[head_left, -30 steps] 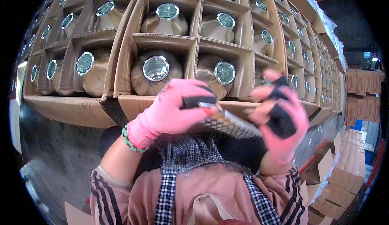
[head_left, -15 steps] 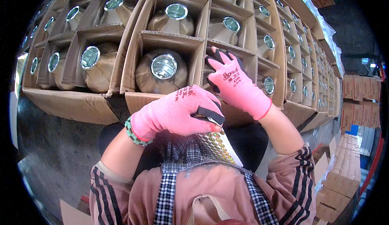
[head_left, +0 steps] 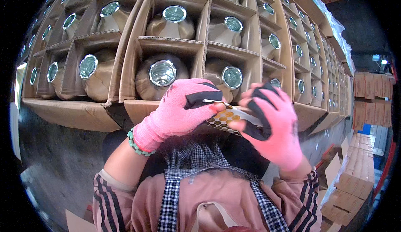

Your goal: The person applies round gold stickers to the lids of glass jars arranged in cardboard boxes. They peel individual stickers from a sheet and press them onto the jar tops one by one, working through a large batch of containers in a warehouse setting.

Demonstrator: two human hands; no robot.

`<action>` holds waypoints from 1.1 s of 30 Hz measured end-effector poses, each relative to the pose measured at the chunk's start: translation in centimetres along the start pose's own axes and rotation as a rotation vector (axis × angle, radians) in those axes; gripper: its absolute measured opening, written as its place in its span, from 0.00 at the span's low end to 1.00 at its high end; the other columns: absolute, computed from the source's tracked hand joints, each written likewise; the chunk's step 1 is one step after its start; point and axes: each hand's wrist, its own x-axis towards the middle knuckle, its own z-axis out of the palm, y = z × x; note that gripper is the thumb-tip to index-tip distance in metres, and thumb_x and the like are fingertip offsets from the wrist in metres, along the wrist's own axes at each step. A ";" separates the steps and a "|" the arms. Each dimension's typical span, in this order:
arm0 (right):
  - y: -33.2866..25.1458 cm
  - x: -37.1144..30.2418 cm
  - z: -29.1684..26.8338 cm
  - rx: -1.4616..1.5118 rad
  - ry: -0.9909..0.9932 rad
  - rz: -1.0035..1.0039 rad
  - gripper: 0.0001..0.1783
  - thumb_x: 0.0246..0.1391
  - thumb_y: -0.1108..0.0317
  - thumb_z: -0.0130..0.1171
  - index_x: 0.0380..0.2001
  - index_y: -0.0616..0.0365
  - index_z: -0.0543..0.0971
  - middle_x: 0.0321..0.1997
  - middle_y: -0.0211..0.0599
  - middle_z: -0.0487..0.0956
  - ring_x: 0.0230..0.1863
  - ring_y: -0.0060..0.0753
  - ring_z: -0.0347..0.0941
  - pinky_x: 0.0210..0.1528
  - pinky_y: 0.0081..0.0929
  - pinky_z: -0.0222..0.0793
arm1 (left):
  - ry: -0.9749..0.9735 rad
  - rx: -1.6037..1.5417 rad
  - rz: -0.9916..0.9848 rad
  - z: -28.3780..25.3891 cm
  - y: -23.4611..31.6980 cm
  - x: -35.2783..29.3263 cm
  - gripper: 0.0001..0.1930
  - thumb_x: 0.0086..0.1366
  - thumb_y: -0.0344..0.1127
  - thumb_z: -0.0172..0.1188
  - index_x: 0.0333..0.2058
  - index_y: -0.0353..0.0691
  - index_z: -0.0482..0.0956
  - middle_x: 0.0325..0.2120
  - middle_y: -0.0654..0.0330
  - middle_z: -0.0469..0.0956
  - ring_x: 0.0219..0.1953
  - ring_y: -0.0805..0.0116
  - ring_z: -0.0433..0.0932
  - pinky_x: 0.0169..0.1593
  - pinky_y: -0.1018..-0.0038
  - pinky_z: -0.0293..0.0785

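Observation:
A sheet of round gold stickers [head_left: 227, 117] on white backing hangs from my left hand [head_left: 179, 106]. That hand wears a pink glove with black fingers, and its thumb pinches the sheet's top edge. Just right of the sheet is my right hand [head_left: 273, 123], gloved alike with bare fingertips. Its thumb and fingers are spread apart around the sheet's right side, and nothing shows between them; the fingers are slightly blurred. Beyond both hands, silvery vacuum-flask liners stand mouth up in cardboard cells, including one liner [head_left: 163, 73] behind my left hand and another liner [head_left: 232, 77] between the hands.
An open carton [head_left: 140, 106] with cardboard dividers lies in front of me. More cartons of liners [head_left: 67, 115] continue to the left and right. Stacked brown boxes [head_left: 351, 179] stand at the far right, beside a grey floor [head_left: 62, 156].
My right hand has come back from the cell with the right front liner to the sticker sheet. My left hand has risen slightly, lifting the sheet. The view has shifted slightly.

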 end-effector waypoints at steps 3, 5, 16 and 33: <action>0.6 -0.1 1.1 -0.005 -0.031 0.030 0.11 0.31 0.73 0.60 0.24 0.60 0.73 0.28 0.38 0.73 0.38 0.44 0.67 0.44 0.35 0.61 | 0.080 0.081 0.033 0.4 0.2 -0.1 0.07 0.47 0.31 0.56 0.26 0.35 0.77 0.25 0.56 0.76 0.30 0.63 0.74 0.37 0.73 0.68; 0.8 -0.2 1.1 -0.028 0.024 0.031 0.11 0.31 0.73 0.60 0.24 0.60 0.73 0.28 0.39 0.73 0.38 0.44 0.67 0.44 0.35 0.61 | 0.087 0.092 0.009 0.6 0.2 -0.1 0.07 0.48 0.32 0.56 0.26 0.36 0.77 0.24 0.55 0.76 0.30 0.62 0.74 0.37 0.73 0.68; 0.8 -0.1 2.1 0.025 0.053 -0.026 0.12 0.31 0.71 0.58 0.24 0.57 0.70 0.26 0.37 0.70 0.33 0.43 0.66 0.41 0.37 0.59 | 0.155 0.156 0.051 1.0 0.0 -0.6 0.08 0.47 0.33 0.56 0.26 0.35 0.77 0.25 0.54 0.76 0.30 0.61 0.74 0.37 0.72 0.69; 0.7 -0.4 3.3 -0.205 0.269 -0.314 0.15 0.30 0.72 0.55 0.29 0.57 0.76 0.34 0.33 0.73 0.38 0.35 0.68 0.40 0.33 0.61 | 0.285 0.024 -0.025 0.9 -0.5 -0.9 0.08 0.46 0.33 0.60 0.25 0.37 0.77 0.23 0.55 0.75 0.30 0.59 0.74 0.36 0.71 0.69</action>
